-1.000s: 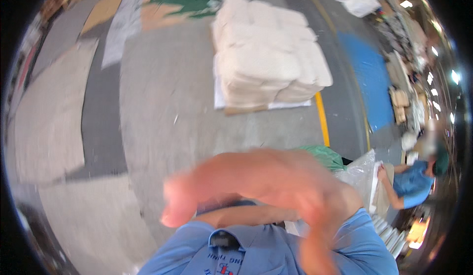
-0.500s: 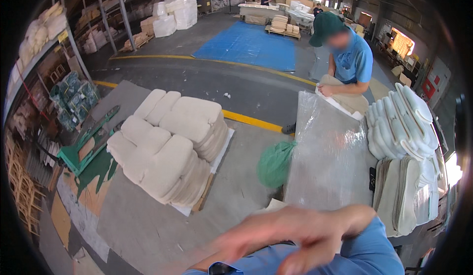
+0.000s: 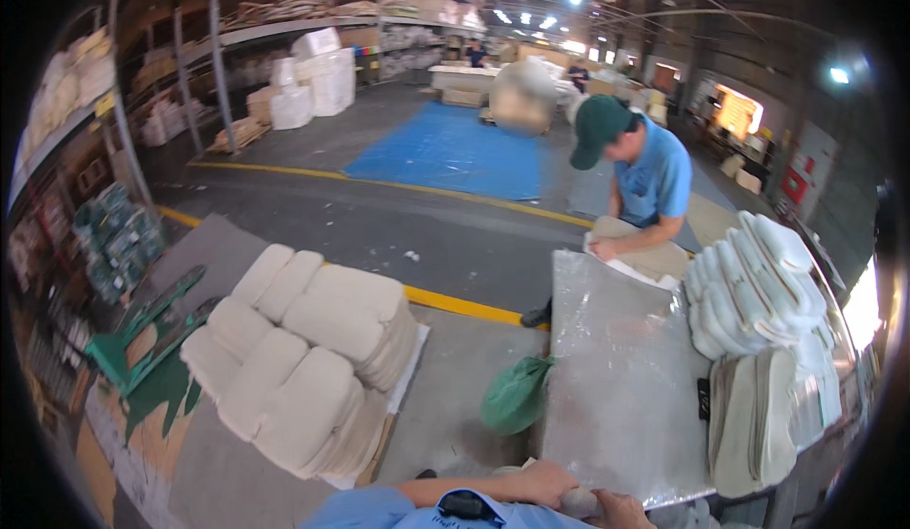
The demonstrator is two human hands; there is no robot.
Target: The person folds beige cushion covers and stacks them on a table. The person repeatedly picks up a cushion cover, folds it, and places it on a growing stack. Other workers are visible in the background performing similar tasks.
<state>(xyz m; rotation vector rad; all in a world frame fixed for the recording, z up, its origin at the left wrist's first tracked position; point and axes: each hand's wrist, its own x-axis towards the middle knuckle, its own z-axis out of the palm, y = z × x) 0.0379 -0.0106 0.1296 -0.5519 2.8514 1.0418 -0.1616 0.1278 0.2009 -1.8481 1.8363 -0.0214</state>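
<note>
Flanking a greyish item (image 3: 579, 502): left hand (image 3: 545, 483) and right hand (image 3: 621, 510) sat at five o'clock; I couldn't tell whether either gripped it.
Desk (image 3: 626, 387): stood at four o'clock, shiny-topped.
Beige pads (image 3: 318, 373): were stacked at eight o'clock.
Co-worker (image 3: 654, 173): bent over a flat beige piece (image 3: 652, 252) at two o'clock.

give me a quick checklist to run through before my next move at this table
1. Both hands in view: ok, left hand and right hand are at the near edge of the table.
2. Greyish thing between them identified: cannot tell.
3. Firm grip on it: cannot tell, mostly hidden.
4. Co-worker apart from your hands: ok, at the table's far end.
5. Green bag apart from your hands: ok, by the table's left edge.
</note>
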